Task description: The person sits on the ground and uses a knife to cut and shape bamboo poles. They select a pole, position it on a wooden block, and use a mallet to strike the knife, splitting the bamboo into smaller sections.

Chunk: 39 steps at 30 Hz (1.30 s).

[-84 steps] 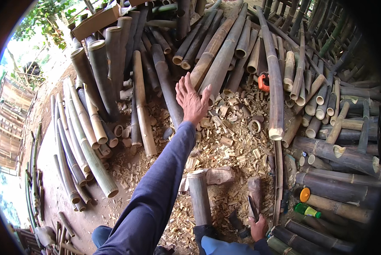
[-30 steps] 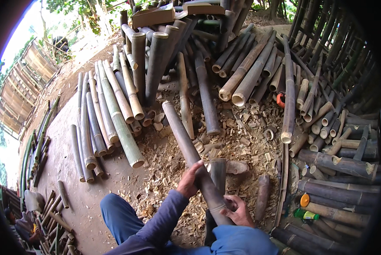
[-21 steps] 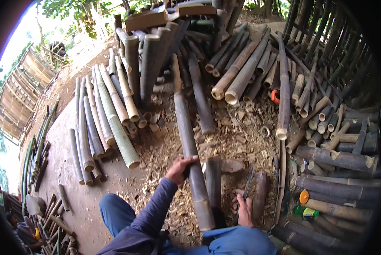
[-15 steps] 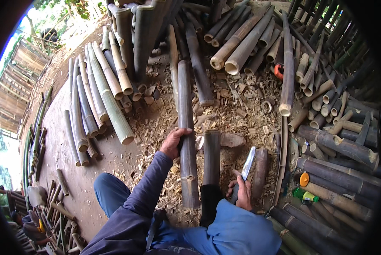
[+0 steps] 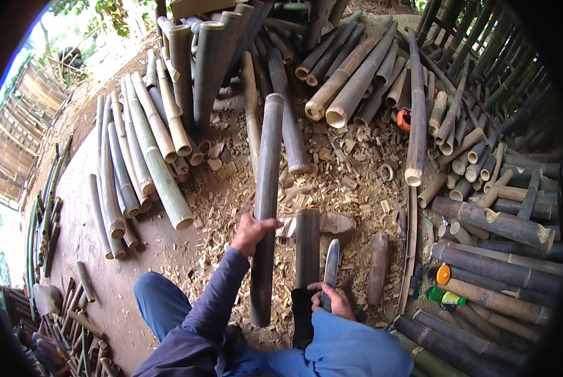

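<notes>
My left hand is closed around the pole, a long dark bamboo length just left of the post, the shorter tube in front of me. My thumb lies across the pole's upper face, and the palm bears against its left side. The other fingers pass out of sight behind it, so I cannot tell how far round they reach. The grip is only as wide as the pole is thick, and it sits below the pole's middle. The far end of the pole reaches well beyond the post's top, while the near end hangs over the chips. Whether that end touches the ground I cannot tell.

My right hand, right of the post's lower part, is wrapped around the handle of the knife, with fingers pressed together and no open gap showing. Its blade points away from me, just beside the post and apart from it. The post stands between the blade and the pole, so the steel is clear of what my left hand holds.

Something black covers the post's near end. A wood block lies just beyond the post, and a short tube lies to its right. Farther right of the post are a green bottle, an orange disc and stacked bamboo; well to its left, a row of poles rests on the ground.
</notes>
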Tool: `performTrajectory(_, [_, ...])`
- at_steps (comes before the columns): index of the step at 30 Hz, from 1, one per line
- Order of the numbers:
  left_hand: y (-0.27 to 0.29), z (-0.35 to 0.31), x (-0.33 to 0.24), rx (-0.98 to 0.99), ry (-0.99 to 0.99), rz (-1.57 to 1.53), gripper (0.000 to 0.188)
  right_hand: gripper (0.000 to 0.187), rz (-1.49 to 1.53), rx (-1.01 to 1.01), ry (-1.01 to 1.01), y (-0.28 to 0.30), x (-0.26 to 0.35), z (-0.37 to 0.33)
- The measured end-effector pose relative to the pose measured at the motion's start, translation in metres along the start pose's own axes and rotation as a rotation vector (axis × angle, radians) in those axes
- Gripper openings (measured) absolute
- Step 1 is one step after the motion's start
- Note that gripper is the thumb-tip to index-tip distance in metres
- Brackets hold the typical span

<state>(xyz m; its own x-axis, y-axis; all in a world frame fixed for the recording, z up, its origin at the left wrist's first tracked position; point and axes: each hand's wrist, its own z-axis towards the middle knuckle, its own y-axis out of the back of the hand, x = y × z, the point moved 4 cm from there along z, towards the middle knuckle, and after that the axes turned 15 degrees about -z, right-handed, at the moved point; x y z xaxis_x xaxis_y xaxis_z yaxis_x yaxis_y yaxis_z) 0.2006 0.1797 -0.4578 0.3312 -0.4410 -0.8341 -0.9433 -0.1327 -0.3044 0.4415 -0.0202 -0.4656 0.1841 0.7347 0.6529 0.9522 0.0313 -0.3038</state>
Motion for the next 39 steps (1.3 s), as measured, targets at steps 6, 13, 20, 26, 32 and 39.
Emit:
performTrajectory(6, [0.002,-0.011,0.020,0.024,-0.096,0.149,0.057,0.042,0.143,-0.002,-0.049,-0.017,-0.032,0.021])
performTrajectory(13, [0.005,-0.022,0.027,-0.033,-0.285,0.412,0.068,0.035,0.016,-0.099,-0.066,-0.023,-0.032,0.023])
performTrajectory(20, [-0.014,-0.034,0.010,-0.036,-0.321,0.513,0.068,0.033,-0.032,-0.164,-0.095,-0.023,-0.034,0.028])
performTrajectory(26, [-0.046,-0.061,-0.024,-0.093,-0.367,0.635,0.065,0.027,0.040,-0.117,-0.106,-0.019,-0.030,0.022])
performTrajectory(32, [-0.156,-0.110,-0.078,0.230,-0.809,0.518,0.064,0.024,-0.304,-0.111,0.223,0.016,0.028,0.013])
performTrajectory(39, [-0.217,-0.155,-0.078,0.469,-0.977,0.424,0.079,0.024,-1.239,-0.166,0.307,0.048,0.091,0.018])
